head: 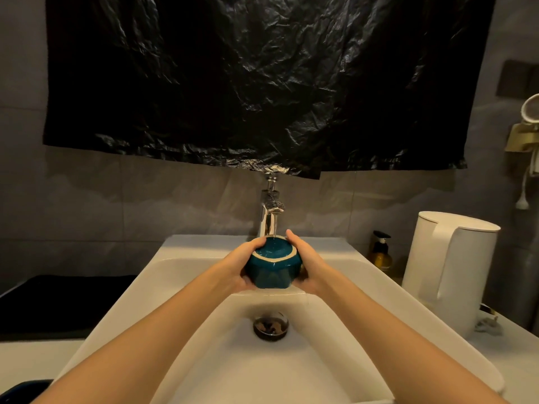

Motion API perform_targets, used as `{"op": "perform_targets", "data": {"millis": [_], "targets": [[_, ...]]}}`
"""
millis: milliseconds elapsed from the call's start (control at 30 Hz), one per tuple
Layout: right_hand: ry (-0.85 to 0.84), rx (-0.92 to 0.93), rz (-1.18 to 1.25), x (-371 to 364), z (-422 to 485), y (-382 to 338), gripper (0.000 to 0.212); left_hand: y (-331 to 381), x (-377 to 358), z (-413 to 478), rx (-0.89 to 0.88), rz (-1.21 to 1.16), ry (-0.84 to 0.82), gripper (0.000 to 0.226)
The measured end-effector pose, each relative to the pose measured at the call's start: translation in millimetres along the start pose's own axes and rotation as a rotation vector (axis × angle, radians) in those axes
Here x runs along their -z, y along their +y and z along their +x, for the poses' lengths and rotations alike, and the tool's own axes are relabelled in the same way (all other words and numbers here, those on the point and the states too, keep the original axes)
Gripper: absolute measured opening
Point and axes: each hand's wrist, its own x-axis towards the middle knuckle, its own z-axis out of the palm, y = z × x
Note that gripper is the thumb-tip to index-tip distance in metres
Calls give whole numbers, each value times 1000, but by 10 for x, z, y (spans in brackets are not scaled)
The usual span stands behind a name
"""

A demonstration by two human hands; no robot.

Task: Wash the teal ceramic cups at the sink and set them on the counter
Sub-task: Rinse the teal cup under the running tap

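At the near left corner a dark blue rim (22, 389) pokes into view (too cropped to say whether it is another cup). Beyond it both forearms reach out over the white sink (131, 301), whose drain (270, 326) sits below and just short of the hands. The left hand (243, 268) and the right hand (310, 268) each wrap one side of a teal cup (274, 274), fingers curled round its wall, holding it in the air above the basin. The cup's pale-ringed end faces up and the water stream lands on it; this looks like the foot, so the cup is probably upside down. Behind it stands the chrome tap (269, 211), running. Further right, on the surface (519, 360), are a white kettle (449, 269) and a soap bottle (380, 252); on the left lies a black mat (58, 304). A black plastic sheet (262, 83) hangs on the wall. As for progress, I judge this the middle of rinsing one cup: no washed cup shows on the surface. Turning the cup, finishing the rinse and setting it down are yet to come, and any other cups are yet to be washed.
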Motion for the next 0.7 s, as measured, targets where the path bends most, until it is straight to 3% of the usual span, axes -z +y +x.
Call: {"op": "perform_targets", "data": {"millis": [200, 433, 633, 700], "targets": [[-145, 46, 126, -81, 22, 40, 40, 55, 4, -65, -52, -146, 60, 18], [64, -144, 75, -15, -34, 6, 44, 54, 65, -36, 35, 0, -23, 26], [44, -188, -69, -55, -8, -13, 40, 39, 157, -16, 54, 220, -20, 40], [16, -196, -73, -62, 1, -6, 39, 39, 182, -14, 56, 194, -18, 42]]}}
